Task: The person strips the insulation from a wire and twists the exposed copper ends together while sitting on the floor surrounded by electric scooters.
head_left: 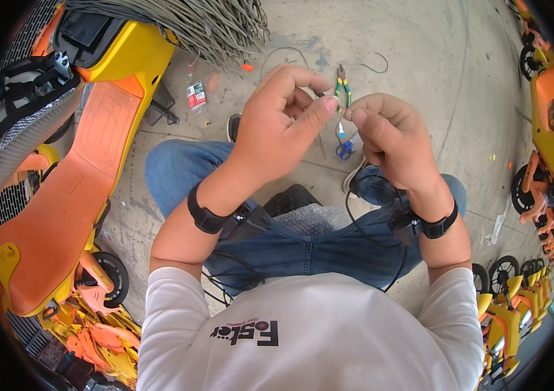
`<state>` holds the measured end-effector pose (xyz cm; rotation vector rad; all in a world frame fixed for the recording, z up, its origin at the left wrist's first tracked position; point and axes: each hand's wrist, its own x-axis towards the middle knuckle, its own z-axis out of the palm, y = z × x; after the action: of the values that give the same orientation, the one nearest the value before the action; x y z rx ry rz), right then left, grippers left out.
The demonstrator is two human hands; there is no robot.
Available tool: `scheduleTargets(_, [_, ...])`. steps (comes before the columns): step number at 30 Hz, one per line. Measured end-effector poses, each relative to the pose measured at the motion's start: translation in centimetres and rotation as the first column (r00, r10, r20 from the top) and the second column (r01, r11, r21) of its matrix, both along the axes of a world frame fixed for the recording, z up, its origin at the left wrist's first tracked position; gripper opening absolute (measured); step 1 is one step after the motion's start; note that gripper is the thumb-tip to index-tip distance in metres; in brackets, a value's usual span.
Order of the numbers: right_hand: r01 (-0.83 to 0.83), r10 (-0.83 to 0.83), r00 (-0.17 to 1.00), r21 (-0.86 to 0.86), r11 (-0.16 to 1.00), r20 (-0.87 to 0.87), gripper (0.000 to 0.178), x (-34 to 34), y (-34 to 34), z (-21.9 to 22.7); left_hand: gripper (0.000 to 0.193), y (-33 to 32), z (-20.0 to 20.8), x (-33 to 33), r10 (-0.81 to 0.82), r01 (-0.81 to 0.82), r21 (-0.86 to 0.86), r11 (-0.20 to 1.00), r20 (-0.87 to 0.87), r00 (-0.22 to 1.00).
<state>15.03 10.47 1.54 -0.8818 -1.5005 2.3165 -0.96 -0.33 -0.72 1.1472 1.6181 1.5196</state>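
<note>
My left hand (280,120) is raised above the floor, its thumb and forefinger pinched together. Close by on the right, my right hand (397,137) is also pinched, its fingers curled. Whatever lies between the fingertips is thin and too small to make out. Just beyond the hands, pliers (347,87) with green and yellow handles lie on the concrete floor. Scissors with blue handles (344,150) lie below the gap between my hands. A black strap with a small dark device sits on each wrist.
A large bundle of grey-brown cables (205,23) hangs at the upper left over an orange and yellow scooter body (88,156). A clear plastic bottle (195,96) with a red label lies beside it. Cable offcuts (376,68) are scattered ahead. Several orange-yellow scooters (551,111) line the right side.
</note>
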Motion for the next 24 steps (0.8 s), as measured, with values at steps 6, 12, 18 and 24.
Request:
scheduleTargets(6, [0.088, -0.092, 0.994, 0.073, 0.993, 0.052, 0.014, 0.1, -0.2, 0.1, 0.008, 0.1, 1.2, 1.0, 0.069, -0.017, 0.131, 0.991, -0.401, 0.914])
scheduleTargets(12, [0.103, -0.124, 0.992, 0.387, 0.917, 0.028, 0.009, 0.2, -1.1, 0.0, 0.01, 0.1, 1.0, 1.4, 0.146, 0.0, 0.244, 0.97, -0.582, 0.8])
scheduleTargets(18, [0.139, -0.166, 0.986, 0.572, 0.808, -0.006, 0.009, 0.1, -1.9, -0.7, 0.016, 0.4, 0.3, 1.4, 0.23, 0.013, 0.322, 0.947, -0.704, 0.672])
scheduleTargets(24, [0.093, -0.121, 0.993, 0.606, 0.79, 0.006, 0.008, 0.3, -2.0, -0.7, 0.016, 0.2, 0.0, 1.7, 0.241, -0.01, 0.321, 0.947, -0.689, 0.683])
